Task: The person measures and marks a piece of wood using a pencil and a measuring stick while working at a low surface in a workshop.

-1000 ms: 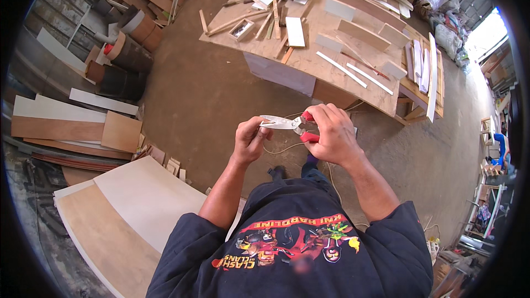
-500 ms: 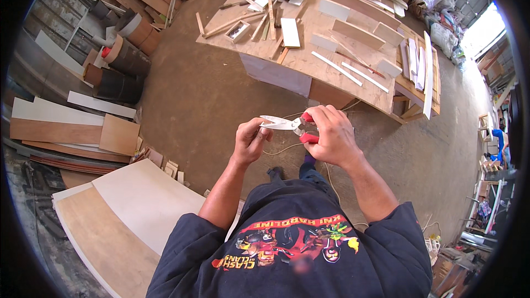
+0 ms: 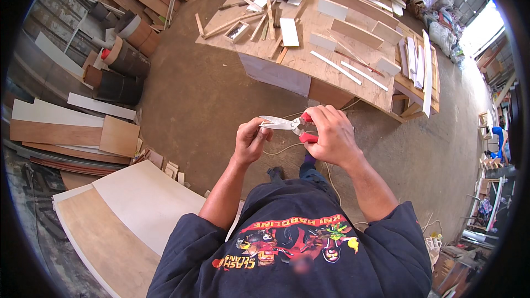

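Observation:
My right hand (image 3: 334,135) is wrapped round the red handles of a pair of shears (image 3: 282,123), held out in front of my body above the floor. The pale metal blades point left, with only a narrow gap between them. At their tips is my left hand (image 3: 251,140), thumb and fingers closed together. Whatever lies in that pinch, if anything, is too small or hidden to name. One red grip shows above and one below, beside my right thumb and fingers.
Ahead stands a wooden worktable (image 3: 309,60) bearing strips, boards and a small box (image 3: 237,31). Large panels (image 3: 138,204) lie at the lower left, below stacked boards (image 3: 61,129). Rolls of sheet material (image 3: 118,83) stand at the left. A thin cord (image 3: 329,179) runs across the floor by my feet.
The shears' blades look slightly closer together than before. Both hands stay in nearly the same place.

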Demonstrator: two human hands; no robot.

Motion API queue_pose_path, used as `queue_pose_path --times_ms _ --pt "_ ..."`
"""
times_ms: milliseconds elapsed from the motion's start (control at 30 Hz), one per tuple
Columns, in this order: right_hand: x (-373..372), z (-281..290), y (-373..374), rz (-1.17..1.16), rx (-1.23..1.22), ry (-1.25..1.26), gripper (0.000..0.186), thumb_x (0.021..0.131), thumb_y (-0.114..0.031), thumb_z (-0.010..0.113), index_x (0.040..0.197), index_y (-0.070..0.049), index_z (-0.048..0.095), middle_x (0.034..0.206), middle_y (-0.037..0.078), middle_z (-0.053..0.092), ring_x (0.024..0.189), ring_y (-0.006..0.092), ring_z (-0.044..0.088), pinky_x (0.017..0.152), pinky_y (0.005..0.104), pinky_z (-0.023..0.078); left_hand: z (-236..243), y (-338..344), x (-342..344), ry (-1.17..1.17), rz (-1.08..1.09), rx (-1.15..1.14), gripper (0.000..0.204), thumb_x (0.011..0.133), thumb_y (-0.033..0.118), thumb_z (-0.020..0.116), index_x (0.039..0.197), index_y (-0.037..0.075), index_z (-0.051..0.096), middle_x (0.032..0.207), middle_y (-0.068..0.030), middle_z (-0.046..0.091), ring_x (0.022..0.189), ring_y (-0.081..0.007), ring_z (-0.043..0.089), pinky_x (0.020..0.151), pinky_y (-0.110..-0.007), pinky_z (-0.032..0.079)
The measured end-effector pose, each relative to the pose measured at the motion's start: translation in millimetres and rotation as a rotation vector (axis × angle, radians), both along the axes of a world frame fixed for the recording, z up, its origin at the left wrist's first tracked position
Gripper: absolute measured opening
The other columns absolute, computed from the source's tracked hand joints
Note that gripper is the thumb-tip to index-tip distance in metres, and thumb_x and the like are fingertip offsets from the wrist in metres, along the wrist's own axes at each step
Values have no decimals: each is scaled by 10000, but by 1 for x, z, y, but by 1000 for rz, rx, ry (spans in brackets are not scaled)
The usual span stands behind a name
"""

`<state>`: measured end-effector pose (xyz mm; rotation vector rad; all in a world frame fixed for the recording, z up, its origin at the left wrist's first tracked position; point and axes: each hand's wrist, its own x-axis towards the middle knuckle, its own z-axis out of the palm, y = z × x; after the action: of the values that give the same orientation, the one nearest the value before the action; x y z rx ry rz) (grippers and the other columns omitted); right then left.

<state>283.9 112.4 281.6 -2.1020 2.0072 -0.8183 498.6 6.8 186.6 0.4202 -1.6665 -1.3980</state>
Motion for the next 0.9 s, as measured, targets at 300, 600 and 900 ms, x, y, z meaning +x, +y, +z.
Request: queue_pose_path --times_ms 300,600,900 --pt "0 -3 -1 17 -20 49 403 673 -240 817 987 -90 612 915 54 646 904 269 623 774 393 461 -2 1 5 -64 18 2 205 1060 139 566 954 -22 636 730 -30 613 634 -88 522 573 -259 424" --pt "3 -11 -3 38 39 -11 337 679 -215 777 938 -76 611 872 83 679 879 298 673 735 420 502 -1 4 8 -65 29 43 275 1062 214 578 955 -26 660 698 -15 598 630 -86 533 572 -260 433" --pt "5 -6 -7 -25 -30 -143 342 689 -140 766 982 -54 613 901 114 673 874 321 661 758 426 516 5 0 7 -25 65 53 279 1063 217 579 962 -26 671 679 -9 593 608 -77 521 548 -252 407"
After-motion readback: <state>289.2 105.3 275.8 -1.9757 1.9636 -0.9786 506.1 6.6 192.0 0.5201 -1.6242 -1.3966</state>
